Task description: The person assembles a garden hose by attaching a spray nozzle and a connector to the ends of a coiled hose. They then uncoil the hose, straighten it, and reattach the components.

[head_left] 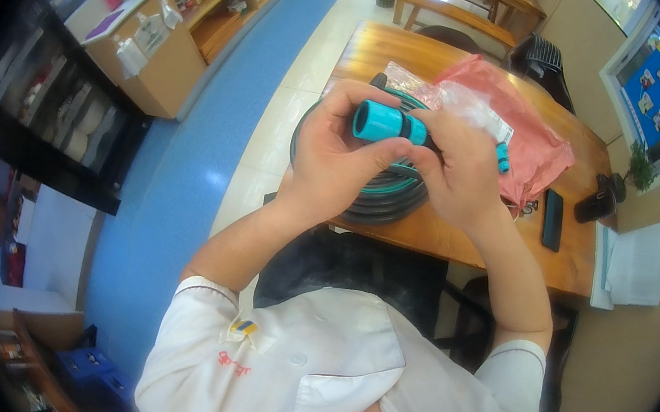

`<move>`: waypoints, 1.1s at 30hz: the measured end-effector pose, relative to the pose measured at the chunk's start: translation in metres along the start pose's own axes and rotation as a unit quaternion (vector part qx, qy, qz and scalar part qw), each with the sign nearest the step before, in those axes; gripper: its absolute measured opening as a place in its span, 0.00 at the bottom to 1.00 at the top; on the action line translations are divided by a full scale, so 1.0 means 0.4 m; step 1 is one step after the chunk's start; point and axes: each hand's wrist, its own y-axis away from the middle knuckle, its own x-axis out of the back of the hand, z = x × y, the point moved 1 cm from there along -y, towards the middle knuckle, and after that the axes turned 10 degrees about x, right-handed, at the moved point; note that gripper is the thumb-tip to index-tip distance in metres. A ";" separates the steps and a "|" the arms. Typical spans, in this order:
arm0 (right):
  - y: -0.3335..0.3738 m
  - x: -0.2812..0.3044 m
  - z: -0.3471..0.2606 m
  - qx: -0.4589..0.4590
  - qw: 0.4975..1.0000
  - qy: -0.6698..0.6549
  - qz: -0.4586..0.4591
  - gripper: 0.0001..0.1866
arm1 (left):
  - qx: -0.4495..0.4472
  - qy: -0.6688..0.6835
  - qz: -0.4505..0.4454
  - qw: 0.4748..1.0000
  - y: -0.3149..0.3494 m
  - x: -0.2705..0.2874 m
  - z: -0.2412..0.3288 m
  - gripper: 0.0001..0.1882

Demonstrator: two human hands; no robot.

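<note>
A turquoise hose connector (pixel 377 123) with a dark ring around its middle is held up between my two hands. My left hand (pixel 329 144) wraps it at the wide, hollow end, thumb underneath. At the narrower end my right hand (pixel 463 161) pinches it between thumb and fingers. Behind and below lies a coiled dark hose (pixel 384 204) with a green stripe, resting on the wooden table near its left edge. Whether the hose joins the connector is hidden by my right hand. A second small turquoise fitting (pixel 503 157) shows just beyond my right hand.
The wooden table (pixel 569 272) carries a crumpled pink plastic bag (pixel 532 140), clear packaging (pixel 473 112), a dark phone (pixel 552 220) and, at the right, a black cup (pixel 596 204). Papers (pixel 636 264) hang past the right edge. A black chair (pixel 541 63) stands at the far side.
</note>
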 end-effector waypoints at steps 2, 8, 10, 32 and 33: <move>0.003 0.001 -0.004 -0.032 0.999 -0.025 -0.002 0.21 | -0.022 -0.007 -0.005 1.000 0.000 -0.001 -0.002 0.23; 0.004 0.005 0.016 0.053 0.998 -0.015 0.011 0.21 | -0.057 -0.005 -0.017 0.998 0.002 -0.003 -0.007 0.24; 0.011 0.003 0.024 0.057 0.998 -0.026 0.009 0.21 | -0.063 -0.014 -0.022 0.998 0.003 -0.006 -0.006 0.25; 0.083 -0.003 -0.061 0.092 0.994 -0.050 -0.006 0.23 | -0.107 -0.194 0.015 0.975 0.146 0.027 -0.043 0.23; 0.086 -0.003 -0.062 0.096 0.994 -0.054 -0.009 0.23 | -0.100 -0.193 0.018 0.976 0.151 0.028 -0.046 0.23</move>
